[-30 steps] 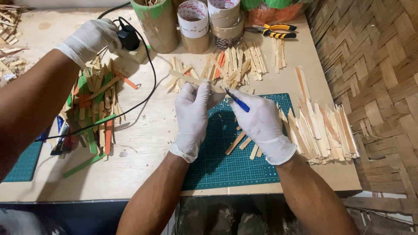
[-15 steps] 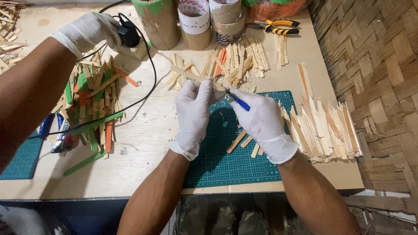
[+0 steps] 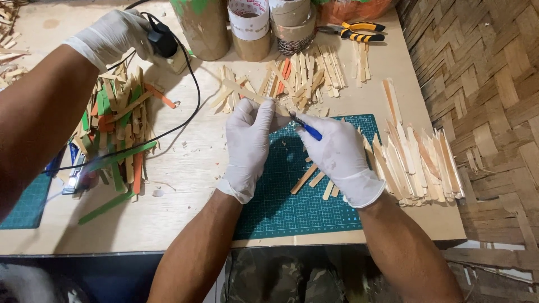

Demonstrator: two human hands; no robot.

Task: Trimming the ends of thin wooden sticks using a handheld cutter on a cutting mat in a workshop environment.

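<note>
Both of my hands wear white gloves and work over a green cutting mat. My left hand grips a pale wooden stick that points up and to the left. My right hand holds a blue-handled craft knife, its tip against the stick near my left fingers. A few short cut stick pieces lie on the mat below my right hand.
Another person's gloved hand holds a black corded tool at the upper left, above a heap of green, orange and plain sticks. Cardboard tubes, tape rolls, yellow-handled pliers and stick piles ring the mat. A woven wall stands right.
My hands stay in place on the stick with the knife. The other person's hand and corded tool have shifted slightly at the upper left.
</note>
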